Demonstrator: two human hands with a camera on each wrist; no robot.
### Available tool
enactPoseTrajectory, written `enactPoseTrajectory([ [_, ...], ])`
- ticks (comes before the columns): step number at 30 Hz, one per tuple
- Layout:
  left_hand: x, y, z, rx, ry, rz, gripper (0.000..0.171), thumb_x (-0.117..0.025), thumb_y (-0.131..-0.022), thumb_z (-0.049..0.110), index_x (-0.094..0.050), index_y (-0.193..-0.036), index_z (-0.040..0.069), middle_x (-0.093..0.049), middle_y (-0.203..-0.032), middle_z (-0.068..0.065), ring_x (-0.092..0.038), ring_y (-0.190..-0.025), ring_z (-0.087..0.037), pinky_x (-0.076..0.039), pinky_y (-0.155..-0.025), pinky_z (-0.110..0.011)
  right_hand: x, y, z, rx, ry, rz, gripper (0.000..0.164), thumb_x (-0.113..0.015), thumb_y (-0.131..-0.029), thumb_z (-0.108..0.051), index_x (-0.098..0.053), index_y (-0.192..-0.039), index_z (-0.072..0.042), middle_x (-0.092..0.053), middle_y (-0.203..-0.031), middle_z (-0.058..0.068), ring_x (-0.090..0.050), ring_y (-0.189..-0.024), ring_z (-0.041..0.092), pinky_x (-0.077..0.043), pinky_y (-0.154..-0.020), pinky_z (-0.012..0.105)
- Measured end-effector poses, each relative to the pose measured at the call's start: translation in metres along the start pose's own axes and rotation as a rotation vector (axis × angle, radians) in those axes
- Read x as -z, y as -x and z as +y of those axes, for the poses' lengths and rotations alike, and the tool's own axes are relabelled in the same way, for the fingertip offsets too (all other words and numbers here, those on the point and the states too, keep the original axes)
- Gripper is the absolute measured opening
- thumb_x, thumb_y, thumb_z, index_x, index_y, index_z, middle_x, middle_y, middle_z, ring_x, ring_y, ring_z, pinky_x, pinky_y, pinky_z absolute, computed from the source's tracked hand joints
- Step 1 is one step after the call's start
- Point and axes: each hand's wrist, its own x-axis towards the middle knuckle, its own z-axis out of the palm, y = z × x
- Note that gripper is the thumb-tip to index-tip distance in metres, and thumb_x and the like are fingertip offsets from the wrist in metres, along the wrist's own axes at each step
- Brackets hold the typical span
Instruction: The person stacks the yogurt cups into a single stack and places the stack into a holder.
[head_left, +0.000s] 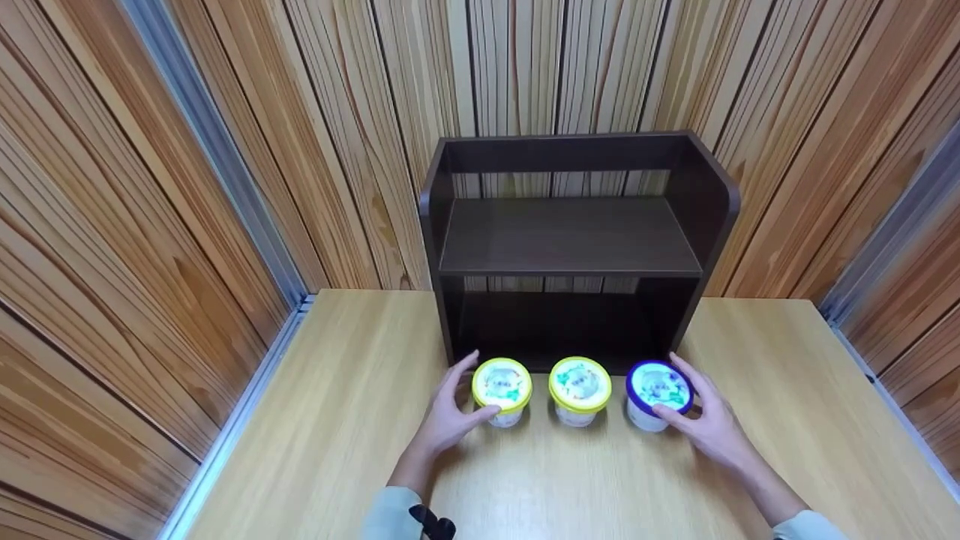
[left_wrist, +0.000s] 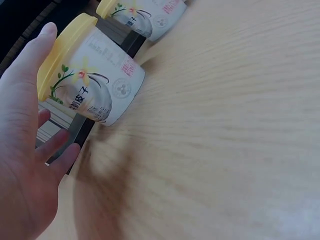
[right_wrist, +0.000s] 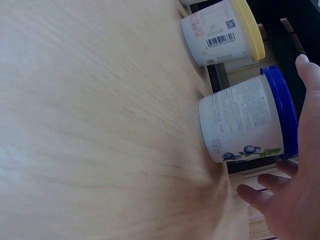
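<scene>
Head view: the left hand (head_left: 450, 416) is spread wide, thumb and fingers to either side of a yellow-lidded tub (head_left: 502, 384) printed with a vanilla flower. The right hand (head_left: 709, 424) is likewise spread about a blue-lidded blueberry tub (head_left: 660, 386). Whether either hand touches its lid cannot be told. Between the two grips stands a second yellow-lidded tub (head_left: 580, 384), upright, apart from both neighbours. All three rest on the wood-grain tabletop (head_left: 562, 487). Just beyond the hands is a dark-brown two-tier shelf (head_left: 570, 236); farther out rises wood-plank panelling (head_left: 337, 150).
</scene>
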Motion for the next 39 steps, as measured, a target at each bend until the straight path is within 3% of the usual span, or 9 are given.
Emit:
enactPoseTrajectory([
  [2, -0.002, 0.0, -0.001, 0.01, 0.014, -0.003, 0.098, -0.094, -0.094, 0.024, -0.039, -0.175, 0.015, -0.047, -0.171, -0.023, -0.055, -0.152, -0.038, -0.045, -0.132, -0.058, -0.002, 0.0, 0.001, -0.01, -0.025, -0.006, 0.09, -0.083, -0.103, -0.021, -0.033, -0.177, -0.012, -0.037, -0.178, 0.029, -0.042, -0.16, 0.056, -0.049, -0.122, 0.037],
  [7, -0.004, 0.0, -0.003, 0.028, 0.029, -0.007, 0.095, -0.094, -0.094, 0.023, -0.042, -0.173, 0.012, -0.054, -0.164, -0.019, -0.059, -0.148, -0.04, -0.049, -0.128, -0.053, -0.006, -0.002, 0.005, -0.02, -0.107, -0.02, 0.089, -0.083, -0.102, -0.014, -0.033, -0.176, -0.006, -0.035, -0.176, 0.033, -0.035, -0.162, 0.058, -0.03, -0.129, 0.081],
  [14, -0.005, 0.003, -0.006, 0.036, 0.058, -0.026, 0.089, -0.091, -0.097, 0.02, -0.043, -0.172, 0.012, -0.057, -0.161, -0.021, -0.06, -0.148, -0.041, -0.053, -0.126, -0.054, -0.008, -0.001, 0.007, -0.051, -0.124, -0.03, 0.09, -0.083, -0.102, -0.013, -0.032, -0.175, -0.004, -0.033, -0.177, 0.034, -0.033, -0.163, 0.059, -0.026, -0.13, 0.081],
  [19, -0.008, 0.003, -0.006, 0.053, 0.082, -0.029, 0.082, -0.089, -0.099, 0.02, -0.047, -0.17, 0.014, -0.058, -0.163, -0.02, -0.063, -0.143, -0.035, -0.055, -0.123, -0.046, -0.008, -0.001, 0.006, -0.076, -0.108, -0.034, 0.087, -0.082, -0.103, -0.015, -0.034, -0.174, -0.005, -0.037, -0.176, 0.032, -0.037, -0.163, 0.057, -0.033, -0.131, 0.069],
  [24, -0.009, 0.001, -0.008, 0.063, 0.089, -0.021, 0.08, -0.088, -0.1, 0.019, -0.049, -0.169, 0.015, -0.057, -0.165, -0.02, -0.062, -0.14, -0.032, -0.058, -0.119, -0.044, -0.007, -0.002, 0.007, -0.082, -0.057, -0.015, 0.079, -0.083, -0.104, -0.021, -0.043, -0.17, -0.009, -0.046, -0.173, 0.027, -0.045, -0.16, 0.048, -0.036, -0.119, 0.02],
  [27, -0.009, 0.001, -0.009, 0.071, 0.098, -0.021, 0.079, -0.087, -0.1, 0.018, -0.048, -0.169, 0.015, -0.056, -0.162, -0.021, -0.062, -0.14, -0.031, -0.059, -0.118, -0.045, -0.008, -0.003, 0.008, -0.062, -0.039, 0.003, 0.076, -0.084, -0.102, -0.02, -0.048, -0.167, -0.008, -0.052, -0.169, 0.027, -0.054, -0.153, 0.031, -0.032, -0.107, 0.004],
  [33, -0.009, 0.001, -0.009, 0.078, 0.108, -0.018, 0.08, -0.087, -0.099, 0.016, -0.048, -0.169, 0.014, -0.056, -0.159, -0.022, -0.062, -0.141, -0.032, -0.059, -0.117, -0.043, -0.011, -0.003, 0.011, -0.051, -0.034, 0.028, 0.074, -0.086, -0.101, -0.016, -0.051, -0.165, -0.008, -0.056, -0.166, 0.027, -0.04, -0.124, -0.025, -0.033, -0.104, 0.0],
  [36, -0.01, 0.001, -0.01, 0.079, 0.11, -0.02, 0.08, -0.087, -0.1, 0.015, -0.047, -0.169, 0.014, -0.056, -0.16, -0.022, -0.061, -0.141, -0.032, -0.059, -0.118, -0.042, -0.011, -0.003, 0.011, -0.057, -0.031, 0.022, 0.074, -0.085, -0.101, -0.018, -0.05, -0.166, -0.009, -0.055, -0.167, 0.027, -0.038, -0.124, -0.026, -0.033, -0.104, 0.001],
  [39, -0.009, 0.001, -0.009, 0.074, 0.114, -0.026, 0.08, -0.087, -0.1, 0.015, -0.047, -0.169, 0.013, -0.055, -0.16, -0.022, -0.061, -0.142, -0.033, -0.058, -0.118, -0.041, -0.01, -0.002, 0.009, -0.07, -0.033, 0.019, 0.076, -0.085, -0.102, -0.021, -0.049, -0.167, -0.009, -0.053, -0.169, 0.026, -0.049, -0.139, -0.005, -0.032, -0.104, 0.001],
])
